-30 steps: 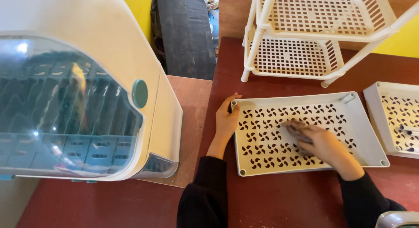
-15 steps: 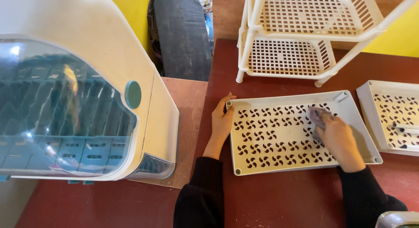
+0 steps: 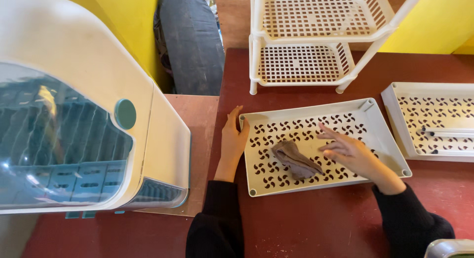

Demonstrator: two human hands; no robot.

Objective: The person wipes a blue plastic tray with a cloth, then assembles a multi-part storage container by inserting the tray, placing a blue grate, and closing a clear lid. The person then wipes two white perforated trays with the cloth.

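A white perforated plastic tray (image 3: 380,142) lies flat on the dark red table. My left hand (image 3: 233,135) rests against the tray's left rim, its fingers pressed on the near-left corner edge. A crumpled grey-brown cloth (image 3: 295,160) lies on the tray's middle. My right hand (image 3: 348,150) hovers over the tray just right of the cloth, fingers spread, with its fingertips close to the cloth's edge; it grips nothing.
A second perforated white tray (image 3: 434,122) lies to the right with a white bar on it. A white two-tier rack (image 3: 306,41) stands behind. A large white dish cabinet with a tinted blue cover (image 3: 74,125) fills the left. A dark bundle (image 3: 192,41) leans at the back.
My right hand swept the cloth from the tray's middle to its right side, then came back left and let go of it; the cloth now lies loose in the middle.
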